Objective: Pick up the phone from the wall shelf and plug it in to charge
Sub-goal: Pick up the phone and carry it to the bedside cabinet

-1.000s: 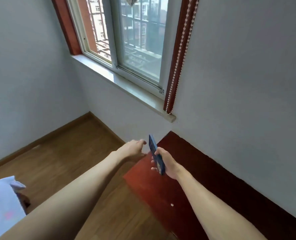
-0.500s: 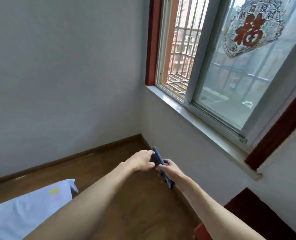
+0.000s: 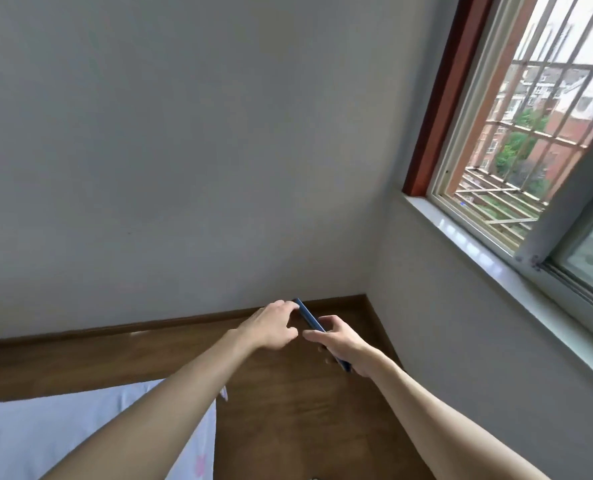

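A thin blue phone point(image 3: 309, 317) is held edge-on in front of me, over the wooden floor near the room's corner. My right hand point(image 3: 343, 342) grips its lower part, thumb along the near side. My left hand point(image 3: 273, 324) touches the phone's upper end with its fingertips, fingers curled. No charger, cable or socket is in view. The wall shelf is out of sight.
A bed with a pale sheet point(image 3: 90, 431) fills the lower left. Grey walls meet in a corner point(image 3: 374, 237) ahead. A barred window point(image 3: 517, 140) with a white sill point(image 3: 468, 247) runs along the right wall. Brown floorboards point(image 3: 288, 410) lie below my arms.
The view has swung left, away from the red shelf and toward the corner and the bed. My left hand has come up against the phone's top end; the right hand keeps its hold.
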`<act>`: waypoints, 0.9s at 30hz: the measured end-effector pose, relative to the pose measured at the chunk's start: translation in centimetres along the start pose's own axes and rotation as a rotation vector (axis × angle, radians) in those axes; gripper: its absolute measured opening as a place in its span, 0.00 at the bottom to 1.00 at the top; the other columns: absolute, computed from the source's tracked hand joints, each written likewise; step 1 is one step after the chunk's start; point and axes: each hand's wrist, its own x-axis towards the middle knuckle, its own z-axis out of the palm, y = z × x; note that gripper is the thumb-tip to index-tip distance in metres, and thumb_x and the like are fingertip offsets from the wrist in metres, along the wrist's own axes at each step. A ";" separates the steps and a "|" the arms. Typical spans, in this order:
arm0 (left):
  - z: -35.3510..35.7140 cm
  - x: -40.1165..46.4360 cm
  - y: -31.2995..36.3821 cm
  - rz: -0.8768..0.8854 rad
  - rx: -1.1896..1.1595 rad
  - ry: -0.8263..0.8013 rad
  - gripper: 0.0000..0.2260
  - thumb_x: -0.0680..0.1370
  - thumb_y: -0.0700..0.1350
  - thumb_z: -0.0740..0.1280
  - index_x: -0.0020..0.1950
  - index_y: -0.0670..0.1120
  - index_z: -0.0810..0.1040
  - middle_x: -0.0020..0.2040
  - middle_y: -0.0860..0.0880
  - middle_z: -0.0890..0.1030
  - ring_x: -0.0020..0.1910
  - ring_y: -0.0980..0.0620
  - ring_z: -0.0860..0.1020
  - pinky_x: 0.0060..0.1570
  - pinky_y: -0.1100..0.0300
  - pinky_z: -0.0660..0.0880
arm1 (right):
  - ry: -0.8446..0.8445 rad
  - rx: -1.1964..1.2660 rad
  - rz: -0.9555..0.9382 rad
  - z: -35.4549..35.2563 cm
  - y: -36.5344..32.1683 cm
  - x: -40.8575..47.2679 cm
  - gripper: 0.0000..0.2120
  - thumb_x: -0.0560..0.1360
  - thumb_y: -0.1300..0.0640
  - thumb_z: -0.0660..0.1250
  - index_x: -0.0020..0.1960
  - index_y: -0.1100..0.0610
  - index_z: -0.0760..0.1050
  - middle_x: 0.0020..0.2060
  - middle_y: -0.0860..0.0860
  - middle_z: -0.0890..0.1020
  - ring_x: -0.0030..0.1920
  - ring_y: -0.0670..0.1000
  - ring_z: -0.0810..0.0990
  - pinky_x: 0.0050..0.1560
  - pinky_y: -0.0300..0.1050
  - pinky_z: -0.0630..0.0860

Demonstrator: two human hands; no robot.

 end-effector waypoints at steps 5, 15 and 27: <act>-5.1 7.3 -5.8 -0.122 0.000 0.076 0.27 0.77 0.44 0.63 0.77 0.46 0.65 0.73 0.44 0.71 0.71 0.46 0.71 0.70 0.53 0.68 | -0.124 -0.080 -0.065 0.5 -5.9 10.9 0.38 0.70 0.36 0.72 0.71 0.55 0.66 0.46 0.55 0.81 0.41 0.52 0.78 0.43 0.47 0.79; -14.4 14.8 -17.2 -0.355 -0.061 0.201 0.26 0.79 0.45 0.62 0.77 0.47 0.62 0.75 0.45 0.69 0.71 0.45 0.70 0.70 0.52 0.67 | -0.363 -0.239 -0.146 5.7 -19.2 27.8 0.35 0.73 0.34 0.67 0.72 0.54 0.66 0.56 0.58 0.80 0.48 0.52 0.80 0.55 0.58 0.82; -23.0 22.0 -39.1 -0.532 -0.134 0.294 0.20 0.80 0.43 0.62 0.73 0.43 0.68 0.69 0.42 0.73 0.65 0.42 0.75 0.62 0.47 0.75 | -0.653 -0.471 -0.188 24.2 -33.8 46.0 0.30 0.76 0.40 0.68 0.71 0.54 0.67 0.56 0.58 0.81 0.48 0.53 0.82 0.51 0.53 0.82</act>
